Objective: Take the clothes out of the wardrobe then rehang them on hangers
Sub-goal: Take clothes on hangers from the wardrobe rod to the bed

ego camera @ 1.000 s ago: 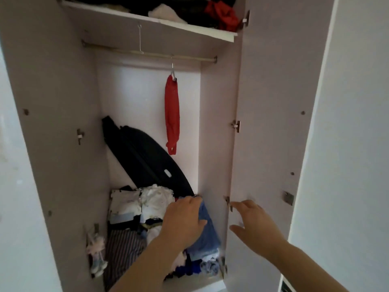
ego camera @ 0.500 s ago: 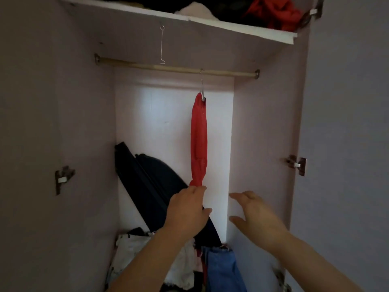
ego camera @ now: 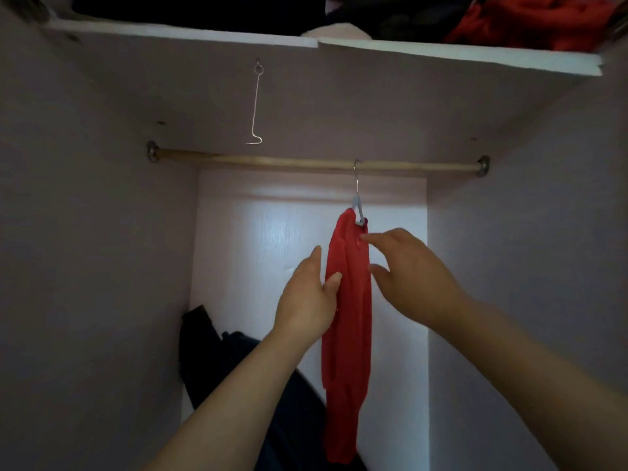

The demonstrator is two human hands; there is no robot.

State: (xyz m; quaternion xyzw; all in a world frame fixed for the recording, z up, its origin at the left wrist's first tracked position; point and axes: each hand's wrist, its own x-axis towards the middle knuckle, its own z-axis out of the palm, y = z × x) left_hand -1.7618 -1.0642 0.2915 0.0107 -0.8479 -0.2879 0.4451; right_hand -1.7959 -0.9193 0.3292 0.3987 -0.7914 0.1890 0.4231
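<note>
Wardrobe left side wall [ego camera: 85, 232]: flat, matte, pale lilac board, in shade. A thin bent wire hook [ego camera: 256, 103] hung from a small ring on the underside of the top shelf [ego camera: 475, 57], with its lower end kinked sideways and nothing on it. Just below ran a round, pale wooden rod [ego camera: 272, 162] across the full width, with metal sockets at both ends. The back panel [ego camera: 258, 260] was white with a faint grain and brightly lit.

Low left, a dark, soft-looking bag [ego camera: 210, 355] leaned against the back panel; its lower part was hidden by the left forearm.

The left hand [ego camera: 306, 297] was raised with its fingers straight and loosely spread, gripping nothing. Its thumb tip touched the left edge of the red garment [ego camera: 350, 317].

The red garment was inside the wardrobe, right of centre. It was a thin, smooth fabric bunched into a long, narrow drape. It hung from a small, pale blue plastic hanger [ego camera: 357, 209] whose metal hook sat over the rod.

The right hand [ego camera: 414, 277] was spread wide with fingers stretched out. Its fingertips were at the garment's top, just under the hanger, and its thumb was just beside the right edge. It had no grip on the garment.

The shelf board was white-edged with a seam near the middle. Dark clothes were piled along it, with a pale, rounded item [ego camera: 334, 31] at the seam. Crumpled red cloth [ego camera: 530, 25] lay at the right end. The right side wall [ego camera: 543, 232] was the same lilac board.
</note>
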